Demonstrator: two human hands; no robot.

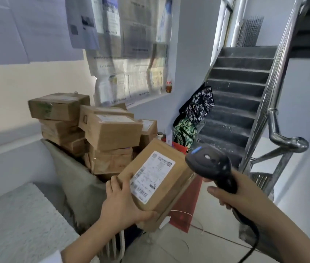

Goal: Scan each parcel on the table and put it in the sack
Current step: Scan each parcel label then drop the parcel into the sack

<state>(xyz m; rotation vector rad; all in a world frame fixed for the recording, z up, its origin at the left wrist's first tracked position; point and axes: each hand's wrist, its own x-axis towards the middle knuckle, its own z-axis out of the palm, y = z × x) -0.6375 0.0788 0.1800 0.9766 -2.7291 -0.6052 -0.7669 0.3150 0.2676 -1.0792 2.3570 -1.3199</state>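
In front of the staircase (235, 88), just right of the grey sack (74, 179), the left hand (123, 204) holds a flat cardboard parcel (169, 190) in the air, thumb flat on its top face and fingers curled under the near corner. The right hand (232, 194) is wrapped tight round the handle of a black barcode scanner (211, 164), whose head hangs over the parcel's right edge, angled down at it. The parcel is brown and tilted towards us, with a white shipping label (152, 177) on top. The label's print is too blurred to read. Stacked boxes (110, 133) hide the sack's mouth, and the scanner cable (253, 240) runs off the bottom edge.
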